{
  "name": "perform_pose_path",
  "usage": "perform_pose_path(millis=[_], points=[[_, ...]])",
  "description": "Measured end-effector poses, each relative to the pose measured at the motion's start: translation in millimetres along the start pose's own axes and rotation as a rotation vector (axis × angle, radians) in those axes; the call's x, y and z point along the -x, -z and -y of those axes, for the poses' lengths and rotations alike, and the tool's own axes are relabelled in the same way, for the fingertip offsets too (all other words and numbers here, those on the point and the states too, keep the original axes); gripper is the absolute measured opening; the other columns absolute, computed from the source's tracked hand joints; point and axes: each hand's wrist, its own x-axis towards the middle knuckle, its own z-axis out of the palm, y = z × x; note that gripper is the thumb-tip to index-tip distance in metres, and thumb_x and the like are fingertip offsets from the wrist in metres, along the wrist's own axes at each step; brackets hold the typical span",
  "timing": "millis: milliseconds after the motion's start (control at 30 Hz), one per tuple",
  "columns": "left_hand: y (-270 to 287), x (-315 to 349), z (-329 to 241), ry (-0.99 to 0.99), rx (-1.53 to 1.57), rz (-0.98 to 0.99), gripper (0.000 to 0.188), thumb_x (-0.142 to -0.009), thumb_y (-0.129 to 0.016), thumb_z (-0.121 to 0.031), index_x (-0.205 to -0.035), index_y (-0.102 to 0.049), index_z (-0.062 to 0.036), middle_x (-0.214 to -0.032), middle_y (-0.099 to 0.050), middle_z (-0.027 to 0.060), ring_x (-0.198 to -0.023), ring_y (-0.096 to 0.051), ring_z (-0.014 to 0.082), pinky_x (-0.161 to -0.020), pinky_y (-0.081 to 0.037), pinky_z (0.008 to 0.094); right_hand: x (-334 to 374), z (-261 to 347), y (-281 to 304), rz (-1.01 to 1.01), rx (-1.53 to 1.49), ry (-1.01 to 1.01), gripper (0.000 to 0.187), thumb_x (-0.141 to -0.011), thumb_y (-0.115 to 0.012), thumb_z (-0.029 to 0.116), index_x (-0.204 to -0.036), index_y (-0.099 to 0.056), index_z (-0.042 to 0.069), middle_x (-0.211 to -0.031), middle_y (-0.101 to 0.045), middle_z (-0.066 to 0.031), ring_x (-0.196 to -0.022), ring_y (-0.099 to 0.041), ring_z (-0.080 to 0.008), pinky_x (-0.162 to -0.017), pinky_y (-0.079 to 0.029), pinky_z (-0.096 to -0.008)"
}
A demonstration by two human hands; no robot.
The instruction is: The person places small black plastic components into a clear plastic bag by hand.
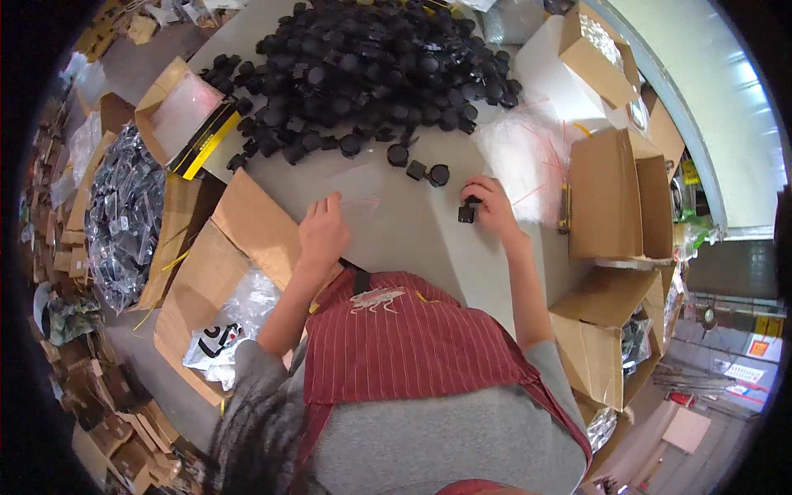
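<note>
Your right hand [495, 206] is gripping a small black plastic piece [466, 215] over the grey tabletop [412, 227]; your left hand [325, 233] is curling by thin clear plastic film [355, 183], its hold unclear. Dark plastic-wrapped pieces [124, 214] are filling a brown cardboard box [171, 243]; a large black heap [371, 74] is lying unwrapped.
</note>
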Motion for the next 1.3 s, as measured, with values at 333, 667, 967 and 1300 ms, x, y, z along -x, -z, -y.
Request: perform_pose_path(millis=[333, 667, 967, 1300], points=[[-35.9, 9.1, -21.0, -0.138, -0.093, 0.118, 0.015, -0.074, -0.059, -0.01, -0.088, -0.056, -0.006, -0.085, -0.066, 0.0094, -0.084, -0.064, 0.0271, -0.06, -0.054, 0.0408, 42.6, 26.6, -32.3, -0.24, 0.284, -0.386, 0.049, -0.085, -0.068, 0.021, -0.13, -0.054, 0.007, -0.122, -0.059, -0.0176, -0.109, -0.055, -0.0338, -0.091, -0.047, -0.0434], [-35.0, 17.6, -40.4, -0.172, 0.02, 0.267, 0.022, -0.073, -0.062, -0.011, -0.092, -0.053, -0.0055, -0.074, -0.066, 0.0112, -0.072, -0.065, 0.0308, -0.06, -0.053, 0.0426, 49.5, 87.1, -70.8, 0.107, -0.891, -0.615, 0.044, -0.086, -0.075, 0.027, -0.121, -0.062, 0.002, -0.097, -0.069, -0.0062, -0.082, -0.063, -0.0133, -0.072, -0.051, -0.0293], [-46.6, 25.3, -29.8, 0.029, 0.284, 0.293, 0.017, -0.085, -0.059, -0.017, -0.099, -0.052, -0.0087, -0.068, -0.065, 0.0169, -0.063, -0.065, 0.0384, -0.057, -0.051, 0.051, 32.7, 88.0, -106.8, -0.002, -0.321, -0.234, 0.038, -0.087, -0.071, 0.024, -0.12, -0.064, 0.007, -0.098, -0.068, -0.0105, -0.088, -0.066, -0.0245, -0.076, -0.052, -0.0351], [-19.9, 17.2, -46.1, -0.065, 0.272, 0.287, 0.022, -0.085, -0.061, -0.015, -0.104, -0.051, -0.0089, -0.074, -0.066, 0.0153, -0.07, -0.067, 0.0352, -0.058, -0.051, 0.0455, 10.7, 100.3, -90.2, 0.231, -0.628, -0.519, 0.035, -0.093, -0.063, 0.019, -0.126, -0.064, 0.008, -0.114, -0.066, -0.0064, -0.1, -0.064, -0.0183, -0.079, -0.053, -0.0358]])
